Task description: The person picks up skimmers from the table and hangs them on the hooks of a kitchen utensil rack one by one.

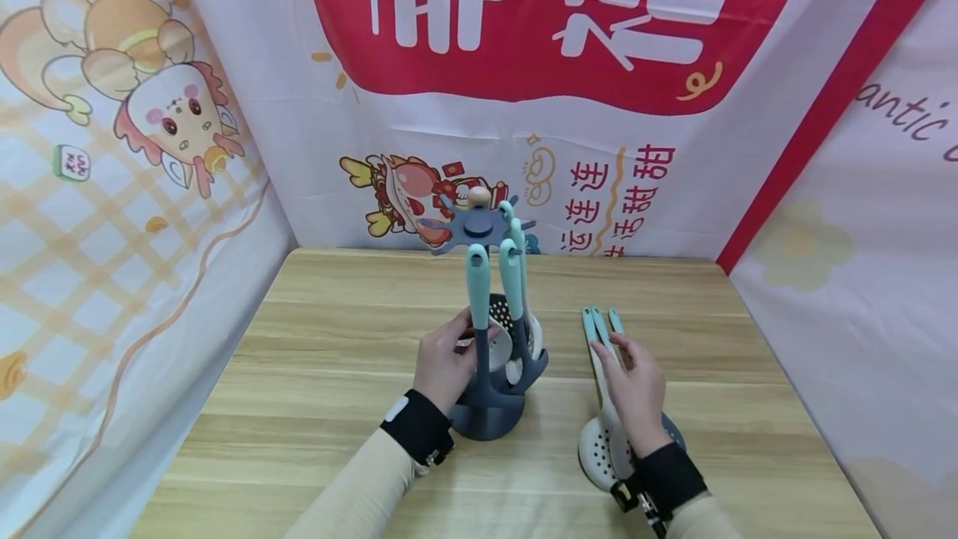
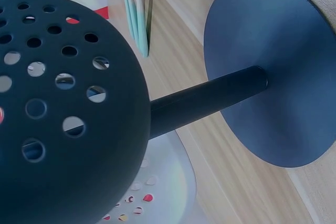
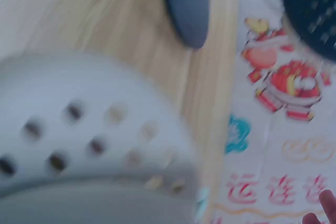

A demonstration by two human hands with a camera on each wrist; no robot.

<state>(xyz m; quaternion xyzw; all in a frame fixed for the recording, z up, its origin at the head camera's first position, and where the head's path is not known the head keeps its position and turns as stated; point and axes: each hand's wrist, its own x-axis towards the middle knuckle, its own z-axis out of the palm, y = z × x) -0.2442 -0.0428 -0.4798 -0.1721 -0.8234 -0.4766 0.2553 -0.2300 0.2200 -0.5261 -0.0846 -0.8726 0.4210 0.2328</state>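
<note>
Three slender utensils (image 1: pixel 606 407) lie on a woodgrain tabletop (image 1: pixel 329 348).

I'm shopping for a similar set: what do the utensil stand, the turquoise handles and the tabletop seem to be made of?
The utensil stand looks like matte plastic, possibly coated metal: smooth, evenly dark, softly sheened. The turquoise handles look like smooth plastic, perhaps silicone-covered, given their uniform colour. The tabletop looks like satin wood or wood-print laminate, judging by its streaky grain.

Printed cloth backdrop (image 1: pixel 284 131) behind wooden tabletop (image 1: pixel 314 389)
</note>
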